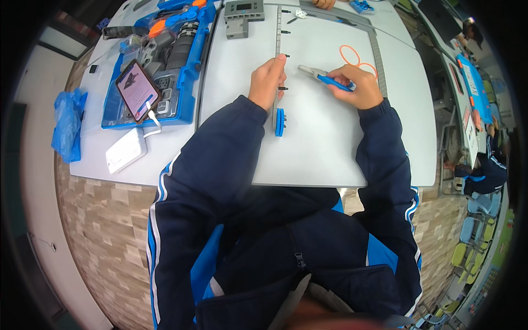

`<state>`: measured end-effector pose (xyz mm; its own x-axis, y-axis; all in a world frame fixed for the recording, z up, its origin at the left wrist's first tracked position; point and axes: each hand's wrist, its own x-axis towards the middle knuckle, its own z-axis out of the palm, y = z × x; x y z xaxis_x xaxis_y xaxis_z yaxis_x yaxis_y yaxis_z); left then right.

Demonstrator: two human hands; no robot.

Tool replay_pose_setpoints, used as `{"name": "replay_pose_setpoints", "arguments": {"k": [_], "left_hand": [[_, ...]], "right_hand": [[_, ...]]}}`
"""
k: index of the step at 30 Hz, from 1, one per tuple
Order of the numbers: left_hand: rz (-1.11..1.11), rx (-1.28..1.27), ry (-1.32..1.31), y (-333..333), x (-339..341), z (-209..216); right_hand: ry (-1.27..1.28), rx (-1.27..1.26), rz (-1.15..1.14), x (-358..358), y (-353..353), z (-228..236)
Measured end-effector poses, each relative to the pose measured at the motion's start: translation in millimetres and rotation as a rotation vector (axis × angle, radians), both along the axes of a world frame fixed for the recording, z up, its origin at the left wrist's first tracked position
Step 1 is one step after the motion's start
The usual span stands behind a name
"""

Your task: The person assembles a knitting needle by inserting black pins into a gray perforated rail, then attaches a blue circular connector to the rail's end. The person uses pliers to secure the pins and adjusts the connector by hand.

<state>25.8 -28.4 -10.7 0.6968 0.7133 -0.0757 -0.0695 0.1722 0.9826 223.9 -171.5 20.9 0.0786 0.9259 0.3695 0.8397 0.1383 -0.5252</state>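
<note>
My left hand (268, 82) is closed around a long grey beam (278, 33), which runs away from me across the white table. Several black pins stick out along the beam's right side. At its near end, just below my left hand, sits a blue gear (280, 122). My right hand (357, 87) grips a plier-like tool with blue handles (335, 82). The tool's pale grey head (308, 70) points left toward the beam, apart from it. Behind my right hand lie two orange rings (358, 55), one partly covered by the hand.
A blue case (190, 93) of parts stands left, a phone (137, 91) resting on it, cabled to a white power bank (126, 149). A grey controller block (245, 10) and small white piece (301, 14) lie far. Grey beams (378, 60) border the right; another person's hand (326, 4) shows beyond.
</note>
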Motion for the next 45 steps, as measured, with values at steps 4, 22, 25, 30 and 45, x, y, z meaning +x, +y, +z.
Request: {"name": "replay_pose_setpoints", "arguments": {"k": [4, 22, 25, 30, 45], "left_hand": [[0.031, -0.067, -0.050, 3.0, -0.4, -0.3], [-0.002, -0.074, -0.025, 5.9, -1.7, 1.0], [-0.011, -0.064, -0.019, 6.2, -1.1, -0.9], [0.005, -0.048, -0.033, 4.8, -2.2, -2.0], [0.002, -0.076, -0.014, 6.2, -3.8, -0.6]], "right_hand": [[0.154, 0.046, 0.127, -27.9, -3.7, 9.9], [0.146, 0.033, 0.133, -34.6, -4.5, 2.9], [0.176, 0.051, 0.147, -38.1, -4.7, 1.8], [0.096, 0.053, 0.151, -40.6, -6.5, 1.4], [0.101, 0.085, 0.138, -36.7, -5.8, -1.5]]}}
